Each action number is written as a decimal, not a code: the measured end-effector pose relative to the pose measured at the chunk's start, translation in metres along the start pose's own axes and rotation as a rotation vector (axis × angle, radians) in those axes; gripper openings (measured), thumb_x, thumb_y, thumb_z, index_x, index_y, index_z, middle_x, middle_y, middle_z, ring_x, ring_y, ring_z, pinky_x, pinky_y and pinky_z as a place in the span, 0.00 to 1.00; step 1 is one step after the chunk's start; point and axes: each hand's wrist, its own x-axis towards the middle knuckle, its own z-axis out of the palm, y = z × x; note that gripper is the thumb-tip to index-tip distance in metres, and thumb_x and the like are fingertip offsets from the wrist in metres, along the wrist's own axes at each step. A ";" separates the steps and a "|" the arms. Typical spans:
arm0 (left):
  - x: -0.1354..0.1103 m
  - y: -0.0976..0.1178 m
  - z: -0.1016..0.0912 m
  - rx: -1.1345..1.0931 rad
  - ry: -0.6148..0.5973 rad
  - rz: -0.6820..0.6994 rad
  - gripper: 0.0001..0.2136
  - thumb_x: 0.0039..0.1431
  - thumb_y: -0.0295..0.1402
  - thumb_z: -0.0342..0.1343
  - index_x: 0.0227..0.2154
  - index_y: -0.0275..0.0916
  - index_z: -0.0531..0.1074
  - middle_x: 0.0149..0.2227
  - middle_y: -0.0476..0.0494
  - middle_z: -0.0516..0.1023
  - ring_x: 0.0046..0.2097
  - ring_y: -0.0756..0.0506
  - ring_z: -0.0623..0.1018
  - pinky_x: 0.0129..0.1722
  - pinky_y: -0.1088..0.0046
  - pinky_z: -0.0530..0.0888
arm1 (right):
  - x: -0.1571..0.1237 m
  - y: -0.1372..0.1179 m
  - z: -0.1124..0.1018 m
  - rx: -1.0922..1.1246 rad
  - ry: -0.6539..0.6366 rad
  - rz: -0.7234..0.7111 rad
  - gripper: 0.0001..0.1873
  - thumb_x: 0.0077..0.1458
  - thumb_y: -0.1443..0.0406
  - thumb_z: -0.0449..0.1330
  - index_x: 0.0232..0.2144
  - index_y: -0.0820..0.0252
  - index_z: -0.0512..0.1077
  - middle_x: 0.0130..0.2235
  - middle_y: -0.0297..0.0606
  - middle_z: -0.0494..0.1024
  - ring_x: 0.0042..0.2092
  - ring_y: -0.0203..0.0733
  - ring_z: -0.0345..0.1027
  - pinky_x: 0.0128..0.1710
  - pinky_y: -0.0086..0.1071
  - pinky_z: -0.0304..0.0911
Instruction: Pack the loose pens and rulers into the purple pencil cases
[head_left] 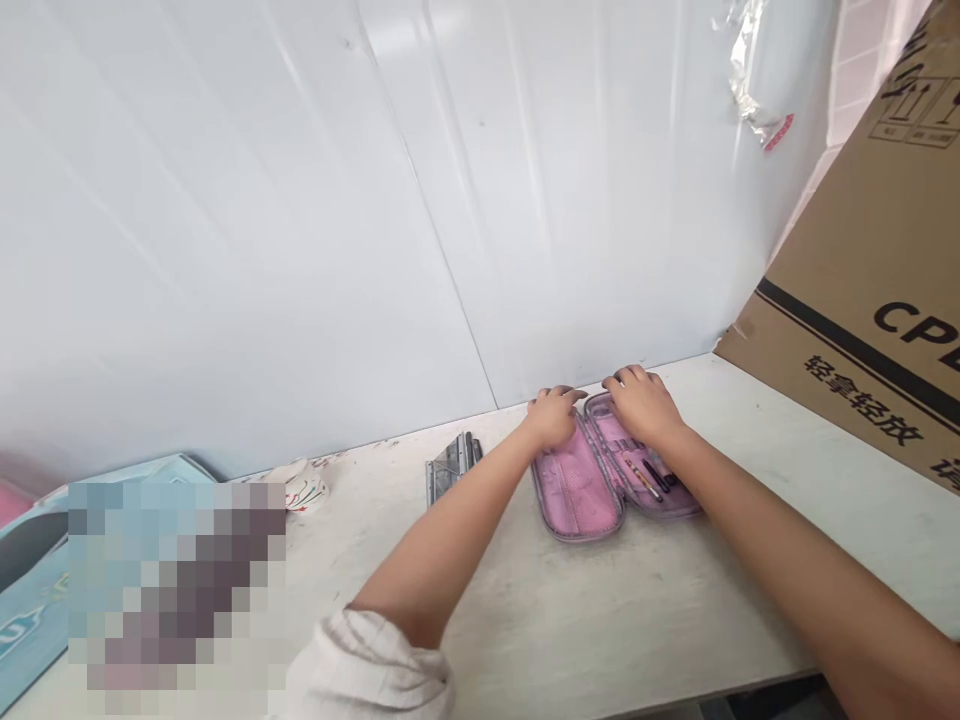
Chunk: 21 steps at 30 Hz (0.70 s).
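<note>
Pink pencil case (579,480) lies open like a book on the white table (525,620), close to the far wall panel (300,250), both halves flat. It looks light and soft, padded fabric with a grey zip rim, so it should flex easily (nothing about it looks fragile); that firmer rim seems the best place to take hold. The left hand (553,418) rests at the far end of the left half, fingers curled over the rim. The right hand (643,405) sits at the far end of the right half, fingers slightly spread and bent downward. Whether either hand is pinching, I cannot tell from here. Pens (645,478) lie in the right half, just nearer than the right hand. Left of the case sits a metal piece (452,465); a cardboard box (847,250) stands off to the right.
</note>
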 end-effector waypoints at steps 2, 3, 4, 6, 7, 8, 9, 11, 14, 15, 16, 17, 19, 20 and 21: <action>-0.018 -0.016 -0.016 0.009 0.013 0.054 0.21 0.58 0.29 0.39 0.54 0.46 0.62 0.58 0.46 0.62 0.57 0.41 0.62 0.54 0.57 0.62 | 0.000 -0.008 -0.010 0.040 0.013 -0.036 0.14 0.57 0.65 0.48 0.42 0.63 0.69 0.42 0.47 0.71 0.48 0.49 0.57 0.42 0.38 0.53; -0.029 -0.025 -0.023 0.012 0.025 0.067 0.21 0.58 0.29 0.39 0.53 0.46 0.62 0.57 0.46 0.62 0.57 0.41 0.62 0.54 0.57 0.62 | -0.001 -0.015 -0.015 0.065 0.013 -0.057 0.14 0.58 0.64 0.48 0.41 0.63 0.69 0.41 0.47 0.71 0.48 0.49 0.57 0.42 0.38 0.53; -0.041 -0.035 -0.029 0.011 0.026 0.061 0.20 0.58 0.29 0.39 0.53 0.46 0.63 0.57 0.45 0.63 0.57 0.41 0.62 0.54 0.57 0.62 | -0.002 -0.023 -0.019 0.090 0.007 -0.077 0.14 0.58 0.64 0.48 0.40 0.63 0.70 0.41 0.47 0.71 0.47 0.49 0.57 0.42 0.38 0.53; -0.065 -0.055 -0.036 0.002 0.021 0.047 0.19 0.59 0.29 0.38 0.51 0.44 0.64 0.56 0.44 0.64 0.56 0.42 0.63 0.54 0.58 0.62 | -0.004 -0.047 -0.024 0.146 -0.014 -0.128 0.15 0.58 0.62 0.48 0.40 0.62 0.70 0.41 0.46 0.71 0.47 0.49 0.58 0.43 0.37 0.53; -0.078 -0.064 -0.038 -0.005 0.016 0.035 0.19 0.59 0.29 0.38 0.51 0.42 0.65 0.55 0.43 0.65 0.56 0.43 0.63 0.55 0.59 0.61 | -0.007 -0.062 -0.026 0.172 -0.026 -0.158 0.15 0.58 0.62 0.48 0.39 0.62 0.70 0.41 0.46 0.71 0.47 0.48 0.58 0.44 0.37 0.53; -0.090 -0.073 -0.038 -0.012 0.013 0.026 0.19 0.59 0.29 0.38 0.50 0.41 0.65 0.55 0.42 0.65 0.56 0.43 0.64 0.55 0.60 0.61 | -0.010 -0.079 -0.027 0.198 -0.038 -0.194 0.15 0.58 0.62 0.48 0.39 0.62 0.70 0.41 0.46 0.71 0.47 0.48 0.58 0.44 0.37 0.53; -0.103 -0.081 -0.037 -0.018 0.010 0.018 0.19 0.59 0.28 0.38 0.50 0.40 0.66 0.54 0.42 0.66 0.56 0.44 0.64 0.55 0.61 0.61 | -0.014 -0.096 -0.027 0.221 -0.052 -0.235 0.15 0.58 0.61 0.48 0.39 0.62 0.71 0.41 0.46 0.71 0.47 0.47 0.58 0.45 0.37 0.53; -0.127 -0.093 -0.032 -0.028 0.009 0.008 0.18 0.59 0.29 0.38 0.49 0.40 0.66 0.53 0.42 0.67 0.55 0.44 0.64 0.55 0.62 0.61 | -0.023 -0.130 -0.027 0.257 -0.079 -0.326 0.15 0.57 0.60 0.48 0.38 0.62 0.71 0.41 0.45 0.71 0.48 0.47 0.57 0.45 0.37 0.53; -0.159 -0.105 -0.023 -0.037 -0.006 -0.004 0.17 0.59 0.30 0.40 0.49 0.42 0.66 0.53 0.44 0.67 0.55 0.44 0.64 0.55 0.63 0.61 | -0.037 -0.173 -0.026 0.261 -0.105 -0.416 0.16 0.56 0.59 0.49 0.37 0.63 0.72 0.42 0.47 0.70 0.49 0.48 0.56 0.45 0.38 0.53; -0.168 -0.107 -0.021 -0.043 -0.012 -0.004 0.17 0.59 0.31 0.40 0.49 0.42 0.66 0.53 0.44 0.67 0.55 0.44 0.64 0.55 0.63 0.61 | -0.041 -0.183 -0.025 0.246 -0.107 -0.429 0.17 0.55 0.58 0.50 0.37 0.64 0.72 0.42 0.47 0.70 0.49 0.49 0.56 0.45 0.39 0.53; -0.176 -0.108 -0.018 -0.051 -0.017 -0.001 0.17 0.60 0.31 0.40 0.49 0.42 0.66 0.53 0.43 0.67 0.55 0.43 0.64 0.55 0.63 0.62 | -0.044 -0.191 -0.024 0.225 -0.107 -0.434 0.17 0.55 0.58 0.50 0.38 0.65 0.71 0.42 0.48 0.70 0.49 0.49 0.56 0.46 0.40 0.52; -0.183 -0.109 -0.016 -0.062 -0.019 0.005 0.16 0.60 0.32 0.40 0.49 0.42 0.66 0.52 0.43 0.68 0.55 0.43 0.64 0.54 0.63 0.62 | -0.047 -0.198 -0.023 0.201 -0.109 -0.431 0.18 0.54 0.59 0.51 0.38 0.66 0.71 0.42 0.49 0.70 0.48 0.50 0.56 0.46 0.40 0.52; -0.195 -0.110 -0.011 -0.093 -0.015 0.020 0.16 0.60 0.33 0.41 0.48 0.42 0.67 0.51 0.42 0.69 0.54 0.43 0.66 0.53 0.63 0.63 | -0.052 -0.207 -0.021 0.152 -0.121 -0.408 0.18 0.53 0.60 0.51 0.39 0.68 0.71 0.41 0.50 0.70 0.48 0.50 0.57 0.45 0.41 0.52; -0.199 -0.109 -0.009 -0.109 -0.011 0.027 0.16 0.60 0.34 0.41 0.47 0.42 0.67 0.50 0.42 0.69 0.53 0.43 0.66 0.53 0.63 0.63 | -0.054 -0.209 -0.020 0.132 -0.128 -0.389 0.17 0.53 0.61 0.51 0.39 0.69 0.71 0.41 0.51 0.70 0.47 0.51 0.57 0.44 0.41 0.52; -0.203 -0.108 -0.007 -0.126 -0.008 0.034 0.15 0.60 0.34 0.41 0.47 0.42 0.68 0.49 0.42 0.70 0.52 0.43 0.67 0.52 0.63 0.64 | -0.056 -0.211 -0.019 0.116 -0.132 -0.365 0.17 0.54 0.61 0.51 0.38 0.69 0.71 0.40 0.51 0.70 0.47 0.51 0.57 0.43 0.41 0.53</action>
